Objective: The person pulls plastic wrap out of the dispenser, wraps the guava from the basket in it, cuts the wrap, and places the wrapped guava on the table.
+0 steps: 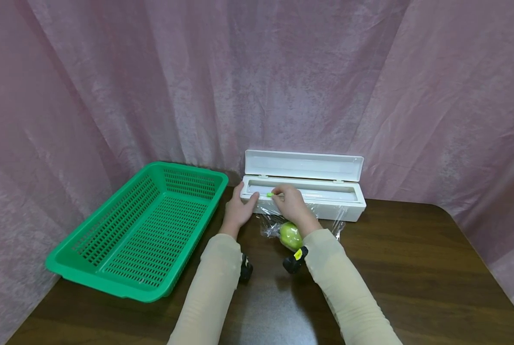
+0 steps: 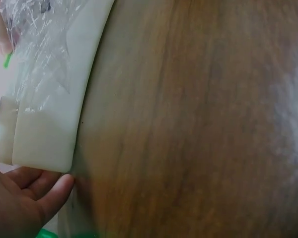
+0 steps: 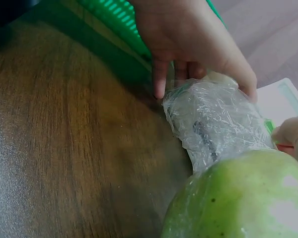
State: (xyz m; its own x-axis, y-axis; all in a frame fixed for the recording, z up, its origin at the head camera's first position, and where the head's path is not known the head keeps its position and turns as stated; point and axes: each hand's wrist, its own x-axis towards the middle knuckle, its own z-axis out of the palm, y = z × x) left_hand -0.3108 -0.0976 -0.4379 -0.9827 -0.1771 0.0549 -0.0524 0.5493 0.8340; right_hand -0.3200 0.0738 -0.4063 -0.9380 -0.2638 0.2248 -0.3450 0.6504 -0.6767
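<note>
My left hand grips the left end of a white cling film box, thumb on the top front edge. In the left wrist view, the fingers of the left hand lie around the box's end. My right hand pinches a small green slider on the box's front edge, left of its middle. Clear cling film hangs over the box front and down to the table. A green, apple-like fruit lies in the film just in front, partly hidden by the right forearm.
The box's lid stands raised at the back, by a pink curtain. To the left sits a green plastic basket with slotted walls. All of it rests on a dark wooden table.
</note>
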